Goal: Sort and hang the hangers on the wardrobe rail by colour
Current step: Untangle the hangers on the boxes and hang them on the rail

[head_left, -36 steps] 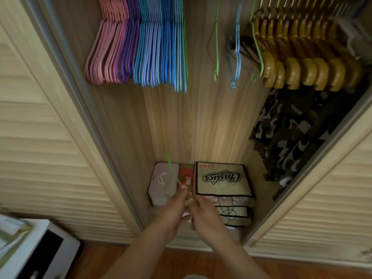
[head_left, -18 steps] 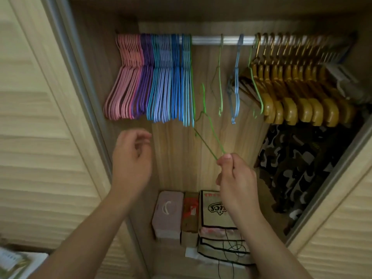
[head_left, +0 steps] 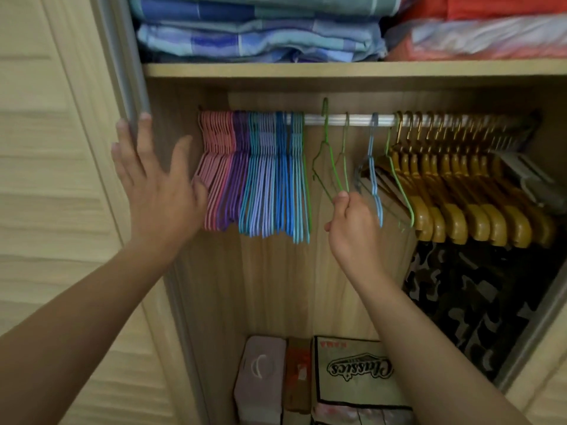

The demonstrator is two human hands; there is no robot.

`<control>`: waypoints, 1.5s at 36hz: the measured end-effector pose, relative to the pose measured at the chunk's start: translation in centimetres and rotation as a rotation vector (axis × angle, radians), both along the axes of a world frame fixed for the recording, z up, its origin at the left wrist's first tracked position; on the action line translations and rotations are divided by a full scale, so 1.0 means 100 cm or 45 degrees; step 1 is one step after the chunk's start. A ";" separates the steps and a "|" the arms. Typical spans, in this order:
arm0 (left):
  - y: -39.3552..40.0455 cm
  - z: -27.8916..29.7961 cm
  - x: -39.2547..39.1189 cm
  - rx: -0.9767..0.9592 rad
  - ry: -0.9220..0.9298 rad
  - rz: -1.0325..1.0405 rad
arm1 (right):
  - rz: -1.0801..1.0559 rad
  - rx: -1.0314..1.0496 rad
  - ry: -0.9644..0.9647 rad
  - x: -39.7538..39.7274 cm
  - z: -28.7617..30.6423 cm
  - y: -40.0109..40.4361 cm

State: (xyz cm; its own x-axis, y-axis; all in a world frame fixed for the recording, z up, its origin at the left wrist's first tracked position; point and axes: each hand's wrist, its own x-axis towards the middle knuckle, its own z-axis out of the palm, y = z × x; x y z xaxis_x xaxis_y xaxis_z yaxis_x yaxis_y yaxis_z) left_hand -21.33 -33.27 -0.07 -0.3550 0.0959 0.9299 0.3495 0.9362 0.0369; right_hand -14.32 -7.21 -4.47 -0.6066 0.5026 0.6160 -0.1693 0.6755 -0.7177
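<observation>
My right hand pinches the lower wire of a green hanger whose hook is at the metal rail, just right of the sorted bunch. On the rail's left hang pink hangers, purple hangers and blue hangers packed together. A second green hanger, a light blue hanger and another green one hang loosely in the middle. My left hand is spread open beside the pink hangers, near the door frame.
Mustard wooden hangers fill the rail's right side above a camouflage garment. Folded bedding lies on the shelf above. Boxes and a printed bag sit on the wardrobe floor. A louvred door stands at left.
My right hand has raised the green hanger from the floor boxes up to the rail. My left hand let go of it and rose, opening beside the pink hangers. The view tilted upward.
</observation>
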 end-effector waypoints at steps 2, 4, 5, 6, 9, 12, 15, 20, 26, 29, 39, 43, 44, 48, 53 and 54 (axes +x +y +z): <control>-0.005 0.006 -0.010 0.034 0.018 0.037 | -0.037 0.029 0.015 -0.018 0.009 0.002; -0.010 0.012 -0.020 0.069 0.058 0.042 | -0.051 0.032 0.007 -0.037 0.014 0.004; -0.012 0.009 -0.024 0.062 0.086 0.039 | -0.043 0.024 -0.014 -0.043 0.012 0.005; -0.016 0.012 -0.032 0.027 0.143 0.043 | -0.044 0.030 -0.023 -0.053 0.014 0.005; -0.021 0.003 -0.046 -0.069 0.215 0.029 | -0.044 0.016 -0.088 -0.062 0.005 0.008; -0.024 0.004 -0.049 -0.078 0.231 0.045 | -0.014 -0.036 -0.105 -0.065 -0.004 0.006; -0.023 0.006 -0.047 -0.078 0.227 0.044 | -0.023 0.003 -0.122 -0.067 -0.009 0.003; -0.024 0.003 -0.045 -0.055 0.223 0.000 | -0.052 0.124 -0.161 -0.085 -0.010 0.002; -0.020 0.006 -0.037 -0.030 0.181 -0.047 | -0.073 0.180 -0.176 -0.089 -0.014 -0.004; -0.021 0.008 -0.034 -0.020 0.177 -0.050 | -0.067 0.187 -0.221 -0.086 -0.016 -0.006; -0.030 0.000 -0.039 -0.095 0.166 -0.025 | -0.086 0.314 -0.252 -0.047 -0.011 -0.009; -0.041 -0.010 -0.049 -0.187 0.225 0.017 | -0.488 0.748 0.085 -0.017 -0.009 0.002; -0.042 -0.011 -0.050 -0.201 0.237 0.011 | -0.595 0.844 0.099 -0.013 -0.009 0.007; -0.042 -0.012 -0.052 -0.209 0.277 0.026 | -0.735 1.052 -0.051 -0.013 -0.009 0.030; -0.040 -0.011 -0.052 -0.226 0.297 0.024 | -0.722 1.223 -0.261 -0.024 -0.014 0.047; -0.040 -0.012 -0.052 -0.227 0.295 0.026 | -0.721 1.245 -0.270 -0.026 -0.015 0.048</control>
